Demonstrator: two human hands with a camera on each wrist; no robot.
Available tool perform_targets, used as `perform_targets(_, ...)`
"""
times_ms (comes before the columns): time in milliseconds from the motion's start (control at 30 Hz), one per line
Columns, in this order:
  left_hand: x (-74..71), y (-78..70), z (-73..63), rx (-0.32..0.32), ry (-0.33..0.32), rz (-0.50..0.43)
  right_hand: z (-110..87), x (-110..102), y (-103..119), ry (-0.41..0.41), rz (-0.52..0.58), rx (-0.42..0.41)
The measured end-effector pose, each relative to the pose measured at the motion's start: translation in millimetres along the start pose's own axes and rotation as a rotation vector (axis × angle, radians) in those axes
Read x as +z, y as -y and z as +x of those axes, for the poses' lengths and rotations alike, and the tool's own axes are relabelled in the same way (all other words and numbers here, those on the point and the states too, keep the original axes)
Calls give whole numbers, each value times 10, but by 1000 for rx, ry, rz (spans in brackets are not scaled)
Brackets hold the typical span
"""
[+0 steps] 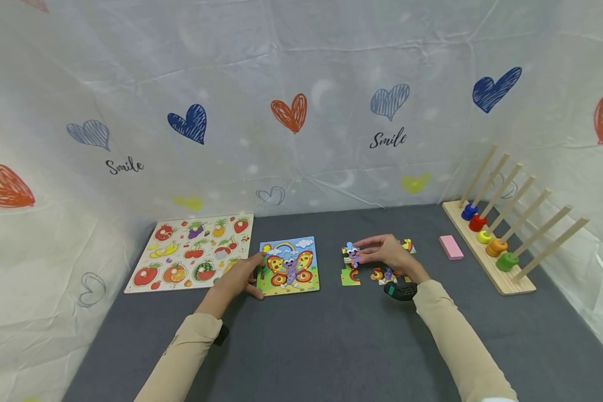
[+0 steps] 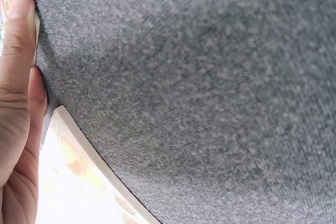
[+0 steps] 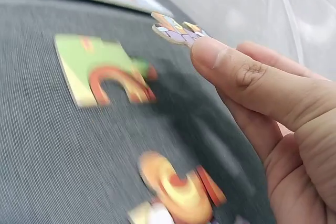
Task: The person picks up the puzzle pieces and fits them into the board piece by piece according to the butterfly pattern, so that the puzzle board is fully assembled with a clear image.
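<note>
The assembly looks, as a judgement, hardly begun: the butterfly board (image 1: 288, 268) lies near the counter's (image 1: 306, 346) back edge, left of its middle, showing a whole picture, though whether that is print or fitted pieces cannot be told. The left hand (image 1: 238, 276) has its fingers loosely spread along the board's left edge, touching it; the right hand's (image 1: 387, 252) fingers are pinched on a butterfly piece (image 1: 352, 251), off the counter. Left to place are the loose pieces right of the board: one green piece (image 1: 350, 277), a group by the wrist (image 1: 377, 273) and some behind the hand (image 1: 408, 245), which hides their exact number. Besides these, count one fruit board (image 1: 182, 258) towards the back left corner, one pink block (image 1: 451, 247), and, along the right edge, one peg stand (image 1: 525, 286) with seven pegs and rings in five colours.
</note>
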State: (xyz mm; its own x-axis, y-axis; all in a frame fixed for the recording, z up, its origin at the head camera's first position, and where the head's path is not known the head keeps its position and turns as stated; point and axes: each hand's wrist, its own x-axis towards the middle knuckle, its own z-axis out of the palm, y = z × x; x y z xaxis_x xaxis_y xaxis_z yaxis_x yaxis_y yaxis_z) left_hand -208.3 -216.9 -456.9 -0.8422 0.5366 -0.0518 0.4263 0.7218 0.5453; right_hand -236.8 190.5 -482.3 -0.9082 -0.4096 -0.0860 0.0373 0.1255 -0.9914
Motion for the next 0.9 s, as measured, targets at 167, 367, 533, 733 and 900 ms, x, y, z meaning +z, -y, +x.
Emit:
perform_targets(167,-22,-1,23,28,-3,78,99,171,30,43,31,-21)
perform_targets(367,-13,5,29,32,4,82,213,362,46,81,63,-35)
perform_targets(533,-3,2,12,31,-8,97,285,515,85,104,96,-62)
perform_targets(733,-4,-14,7,25,2,108,406,714,116,100,106,-58)
perform_targets(900,-3,-13,32,30,-3,128,504,873,136,68,28,-53)
